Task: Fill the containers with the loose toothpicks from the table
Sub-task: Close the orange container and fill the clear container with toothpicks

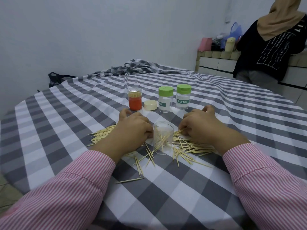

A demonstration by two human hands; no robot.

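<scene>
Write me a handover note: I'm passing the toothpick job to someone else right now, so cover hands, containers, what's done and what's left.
Left hand: resting on the loose toothpicks left of the clear jar, fingers curled by its side; whether it grips the jar can't be told.
Right hand: pinching a bunch of toothpicks just right of the jar.
Clear jar: open, upright, in the middle of the pile, with only a few picks inside.
Orange jar: full, lid off; cream lid lies beside it.
Two green-lid jars: shut, behind, look empty.
Left: most picks still lie on the cloth; fill the clear jar, then the green ones.
</scene>
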